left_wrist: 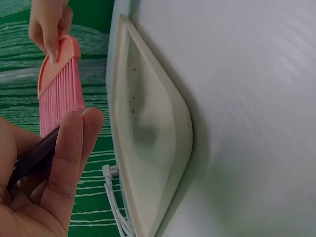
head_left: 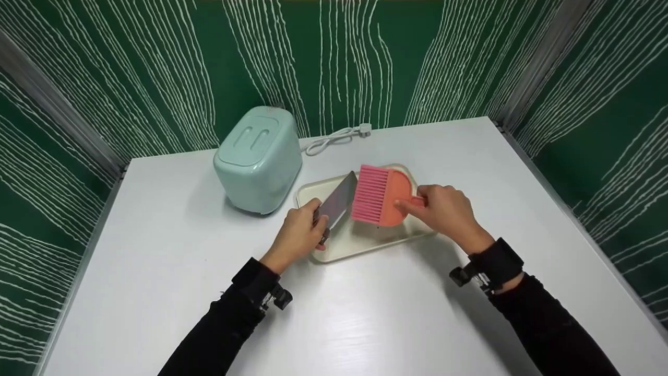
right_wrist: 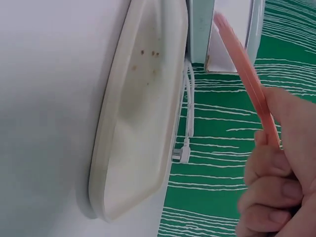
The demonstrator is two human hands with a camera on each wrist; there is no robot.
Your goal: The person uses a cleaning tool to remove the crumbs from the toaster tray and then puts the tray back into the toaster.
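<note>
My left hand [head_left: 300, 232] grips the dark end of a thin grey metal crumb tray [head_left: 338, 201], held tilted above the cream serving tray [head_left: 349, 245]. The right hand [head_left: 449, 211] pinches the short handle of an orange brush [head_left: 397, 198]. Its pink bristles [head_left: 369, 196] point left, close to the crumb tray's face; whether they touch is unclear. Beneath both, several small brown crumbs [right_wrist: 154, 53] lie on the serving tray's floor. A brown stain marks the lower corner of the crumb tray [right_wrist: 229, 37] in the right wrist view.
A mint-green toaster [head_left: 261, 162] stands behind and left of the serving tray. Its white cord and plug [head_left: 339, 137] lie along the back edge of the white table [head_left: 172, 261]. Green walls [head_left: 360, 62] with white streaks enclose the back and sides.
</note>
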